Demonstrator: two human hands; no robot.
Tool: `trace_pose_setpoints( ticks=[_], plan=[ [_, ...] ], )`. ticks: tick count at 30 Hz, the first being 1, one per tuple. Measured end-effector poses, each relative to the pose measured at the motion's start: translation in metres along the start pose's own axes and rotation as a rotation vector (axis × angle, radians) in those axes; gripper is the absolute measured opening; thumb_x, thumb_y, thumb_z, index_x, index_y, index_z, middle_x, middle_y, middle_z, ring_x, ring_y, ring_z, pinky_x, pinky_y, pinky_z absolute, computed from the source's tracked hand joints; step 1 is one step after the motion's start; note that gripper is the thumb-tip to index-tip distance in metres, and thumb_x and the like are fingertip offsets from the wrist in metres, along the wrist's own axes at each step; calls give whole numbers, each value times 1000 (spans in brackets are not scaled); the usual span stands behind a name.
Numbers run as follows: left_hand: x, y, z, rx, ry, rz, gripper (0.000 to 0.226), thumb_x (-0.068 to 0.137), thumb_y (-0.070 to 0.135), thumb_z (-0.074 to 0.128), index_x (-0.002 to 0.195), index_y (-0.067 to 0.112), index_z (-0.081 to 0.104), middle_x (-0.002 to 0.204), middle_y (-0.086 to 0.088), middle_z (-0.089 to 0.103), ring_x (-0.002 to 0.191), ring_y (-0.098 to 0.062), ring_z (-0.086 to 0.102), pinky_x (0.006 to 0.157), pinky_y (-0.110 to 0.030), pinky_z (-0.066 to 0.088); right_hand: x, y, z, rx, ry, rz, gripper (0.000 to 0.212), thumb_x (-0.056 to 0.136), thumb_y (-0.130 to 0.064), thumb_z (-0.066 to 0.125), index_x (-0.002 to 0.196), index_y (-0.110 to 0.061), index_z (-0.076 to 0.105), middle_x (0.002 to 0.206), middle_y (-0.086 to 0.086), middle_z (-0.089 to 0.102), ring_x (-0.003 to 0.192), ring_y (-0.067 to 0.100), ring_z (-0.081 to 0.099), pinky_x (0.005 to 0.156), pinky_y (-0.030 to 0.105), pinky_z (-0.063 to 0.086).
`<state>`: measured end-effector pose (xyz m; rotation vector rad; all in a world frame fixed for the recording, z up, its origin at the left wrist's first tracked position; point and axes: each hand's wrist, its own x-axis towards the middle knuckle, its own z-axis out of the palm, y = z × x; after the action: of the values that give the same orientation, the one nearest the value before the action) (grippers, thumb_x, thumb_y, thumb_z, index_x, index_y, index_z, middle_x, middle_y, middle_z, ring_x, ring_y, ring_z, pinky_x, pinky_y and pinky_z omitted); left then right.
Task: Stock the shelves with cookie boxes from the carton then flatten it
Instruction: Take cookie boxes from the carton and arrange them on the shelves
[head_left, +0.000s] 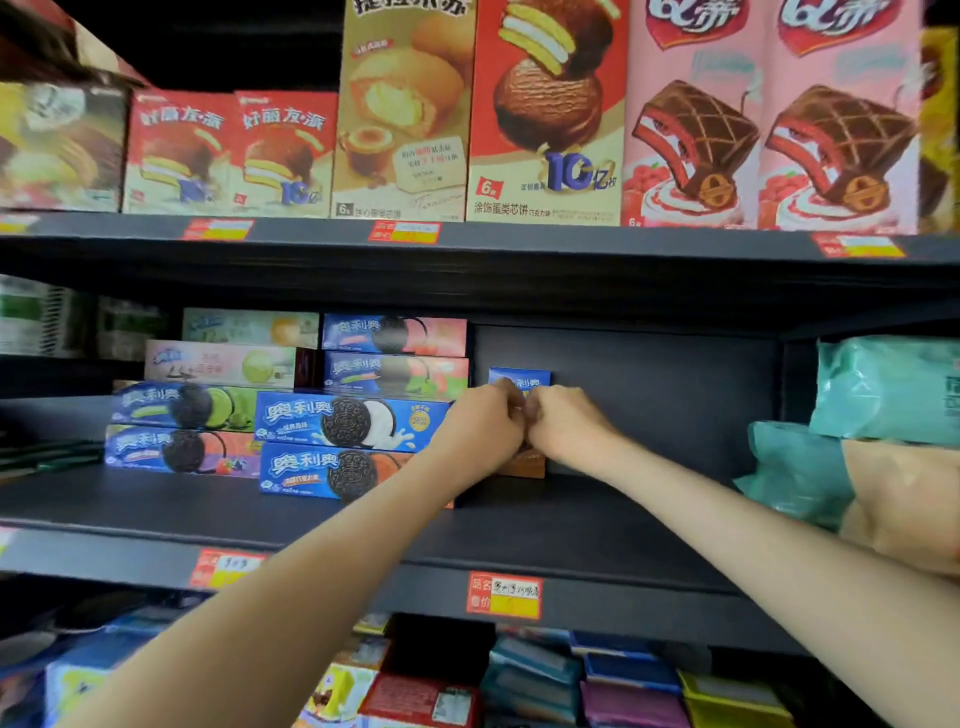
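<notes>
Both my arms reach deep into the middle shelf (571, 525). My left hand (480, 431) and my right hand (563, 423) meet knuckle to knuckle, fingers curled on a small stack of cookie boxes standing end-on (522, 378). A blue box end shows above my hands and a brown one (527, 465) below them. Left of my hands, blue cookie boxes (348, 421) lie stacked two high, with more rows behind them. The carton is out of view.
Dark bare shelf floor stretches right of my hands to teal and tan bags (878, 415) at the far right. Tall cake boxes (545, 114) fill the shelf above. Price tags (504, 595) sit on the shelf edge. Packets crowd the shelf below.
</notes>
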<state>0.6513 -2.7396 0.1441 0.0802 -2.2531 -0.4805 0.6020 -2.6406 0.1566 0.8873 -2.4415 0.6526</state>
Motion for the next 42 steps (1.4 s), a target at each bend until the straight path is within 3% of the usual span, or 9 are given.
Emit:
trace_pose_setpoints(
  ticks=[4,9,14,16,18,23,30,33,42],
  plan=[
    [-58,-9,-26,-167,72,39,21,87,9,52,105,13,61,95,1,67,87,-18,61,78,-25,45,-55,-29,-7,33,87,-128,14,89,-9,48,94,-11,61,97,4,63,91,24,60,74,34,49],
    [-147,-29,-55,-289,132,-5,16,82,6,61,95,15,63,83,7,63,75,-11,59,73,-17,45,-128,-69,15,17,104,-315,18,84,-3,53,100,-8,58,100,9,62,96,28,58,79,35,43],
    [-245,-64,-67,-261,113,-135,9,82,7,63,88,13,64,75,4,65,68,-12,58,65,-12,41,-202,-96,71,161,46,-366,13,79,0,58,89,-8,60,80,1,55,82,28,57,71,38,40],
    [-286,-84,-62,-244,50,-223,7,83,7,62,89,11,64,78,-3,69,71,-18,63,69,-22,46,-228,-101,106,233,-2,-377,11,77,3,60,85,-6,60,74,-2,50,74,27,56,67,36,38],
    [-327,-105,-53,-235,-20,-329,8,85,8,61,91,9,64,80,-7,70,73,-23,65,71,-33,48,-253,-105,146,279,-113,-363,9,81,1,61,84,-7,60,72,-3,49,69,22,51,63,33,35],
    [-430,-157,-18,-149,-128,-661,9,89,16,58,89,11,66,76,-8,67,75,-25,61,65,-27,37,-315,-108,253,350,-382,-359,6,80,-3,64,81,-8,60,72,4,60,74,25,57,67,33,37],
    [-589,-223,56,-60,-190,-1179,12,89,19,51,78,16,54,69,0,56,71,-25,55,61,-30,38,-429,-103,411,402,-888,-347,3,86,-8,57,88,-9,60,87,11,67,85,31,60,71,37,41],
    [-664,-245,92,-53,-205,-1351,14,89,20,51,85,11,60,78,-5,65,77,-27,60,68,-34,46,-486,-97,475,364,-1072,-351,4,88,-11,54,87,-13,56,90,9,63,87,30,59,71,37,45],
    [-896,-321,217,51,-300,-1650,23,92,20,46,73,8,46,73,-11,59,73,-32,56,61,-35,38,-662,-65,653,269,-1330,-193,9,89,-2,50,91,-2,59,97,14,63,93,32,56,73,30,32]
  ],
)
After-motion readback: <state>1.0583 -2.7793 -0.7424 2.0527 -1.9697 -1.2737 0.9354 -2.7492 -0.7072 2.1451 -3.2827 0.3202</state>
